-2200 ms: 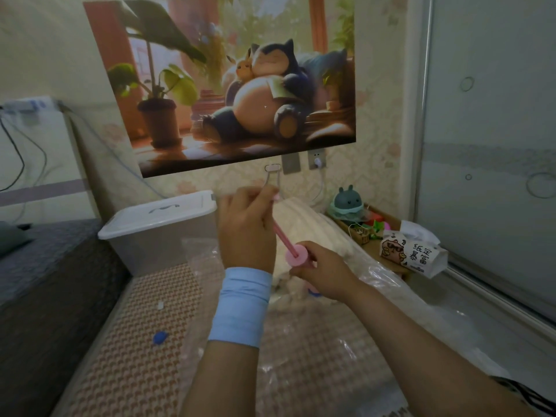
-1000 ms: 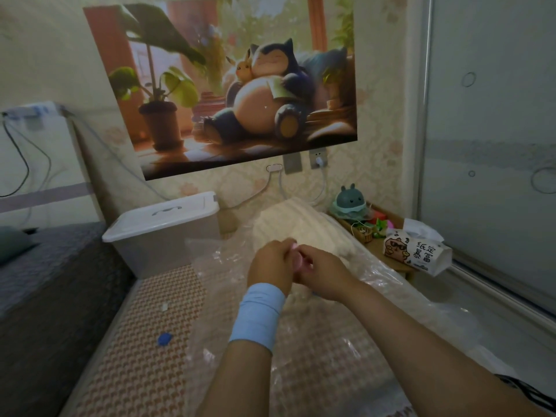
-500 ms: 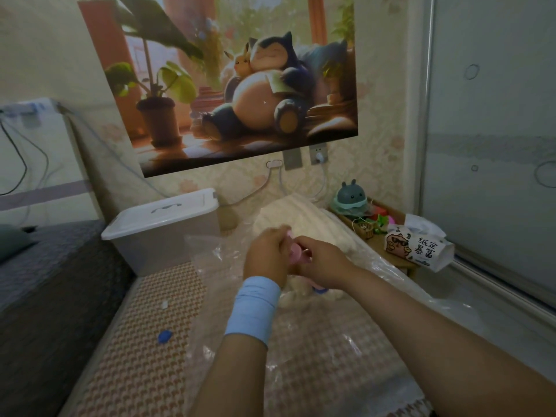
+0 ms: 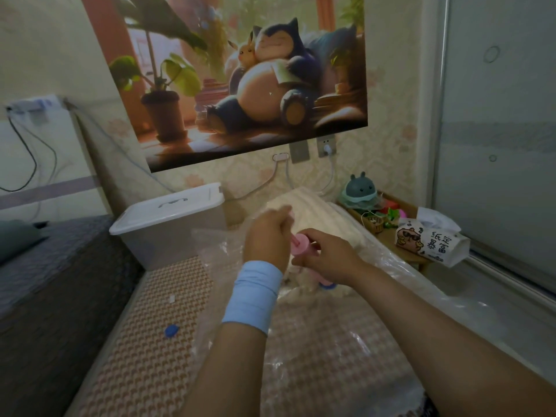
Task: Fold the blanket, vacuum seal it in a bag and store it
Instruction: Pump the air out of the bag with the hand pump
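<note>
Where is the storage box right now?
Head view, left of centre: the storage box stands at the far end of the mat, just left of the blanket.

dim room, floral wallpaper (image 4: 391, 85), cartoon poster (image 4: 240, 85) above wall sockets (image 4: 326, 145), frosted sliding door (image 4: 496, 145) at right

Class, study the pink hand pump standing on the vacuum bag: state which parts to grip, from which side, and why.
Grip the pink barrel from the side, as the right hand does: it stands on the bag and needs steadying. Close the other hand round the top end of the rod, as the left hand does, so the pull likely runs along the barrel's axis.
</note>
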The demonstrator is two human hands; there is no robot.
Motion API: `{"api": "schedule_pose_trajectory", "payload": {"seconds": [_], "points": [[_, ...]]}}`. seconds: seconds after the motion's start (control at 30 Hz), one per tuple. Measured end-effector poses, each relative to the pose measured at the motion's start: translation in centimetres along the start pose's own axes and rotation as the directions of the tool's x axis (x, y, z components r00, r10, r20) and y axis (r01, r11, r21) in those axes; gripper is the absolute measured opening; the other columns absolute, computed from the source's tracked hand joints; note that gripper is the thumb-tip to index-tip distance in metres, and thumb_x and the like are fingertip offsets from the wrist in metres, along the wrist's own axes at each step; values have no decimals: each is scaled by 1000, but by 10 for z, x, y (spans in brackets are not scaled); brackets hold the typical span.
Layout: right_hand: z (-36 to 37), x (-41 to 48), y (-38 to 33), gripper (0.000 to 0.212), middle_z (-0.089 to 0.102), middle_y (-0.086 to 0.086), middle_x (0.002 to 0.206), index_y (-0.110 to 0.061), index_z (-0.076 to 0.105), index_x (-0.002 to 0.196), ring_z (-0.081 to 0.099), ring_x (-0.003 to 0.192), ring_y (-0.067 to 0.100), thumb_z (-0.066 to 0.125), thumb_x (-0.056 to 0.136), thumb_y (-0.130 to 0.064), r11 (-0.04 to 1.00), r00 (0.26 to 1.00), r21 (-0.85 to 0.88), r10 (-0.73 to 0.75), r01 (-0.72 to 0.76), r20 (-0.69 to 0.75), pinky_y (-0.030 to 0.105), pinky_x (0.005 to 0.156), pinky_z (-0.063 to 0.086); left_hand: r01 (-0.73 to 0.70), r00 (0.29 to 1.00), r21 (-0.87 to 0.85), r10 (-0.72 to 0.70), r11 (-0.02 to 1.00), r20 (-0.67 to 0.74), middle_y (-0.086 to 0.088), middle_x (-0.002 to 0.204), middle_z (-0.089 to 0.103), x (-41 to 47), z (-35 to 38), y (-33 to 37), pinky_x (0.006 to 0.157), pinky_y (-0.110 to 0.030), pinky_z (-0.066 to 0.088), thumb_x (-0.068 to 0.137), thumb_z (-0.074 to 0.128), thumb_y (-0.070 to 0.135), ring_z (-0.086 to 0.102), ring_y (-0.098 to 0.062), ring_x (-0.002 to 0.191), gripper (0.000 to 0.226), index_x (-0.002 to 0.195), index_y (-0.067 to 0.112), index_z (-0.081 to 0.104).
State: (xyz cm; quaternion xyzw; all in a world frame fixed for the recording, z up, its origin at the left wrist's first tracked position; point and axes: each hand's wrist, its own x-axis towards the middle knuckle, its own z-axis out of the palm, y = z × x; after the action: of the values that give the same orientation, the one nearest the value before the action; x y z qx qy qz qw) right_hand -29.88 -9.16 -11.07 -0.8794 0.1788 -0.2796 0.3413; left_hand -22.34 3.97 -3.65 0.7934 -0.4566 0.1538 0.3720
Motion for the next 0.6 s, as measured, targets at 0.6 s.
{"api": "schedule_pose_trajectory", "payload": {"seconds": [0.6], "points": [[0,-5,-3,45,70,-16,94,-39,59,111,63,86,4,58,74,-66,998,1000,57,17,-17,-6,32,75,51,48,979,69,-60,996,193,-12,119,64,-5,18,4,93,-31,44,98,49,24,59,-28,108,33,129,18,61]]}}
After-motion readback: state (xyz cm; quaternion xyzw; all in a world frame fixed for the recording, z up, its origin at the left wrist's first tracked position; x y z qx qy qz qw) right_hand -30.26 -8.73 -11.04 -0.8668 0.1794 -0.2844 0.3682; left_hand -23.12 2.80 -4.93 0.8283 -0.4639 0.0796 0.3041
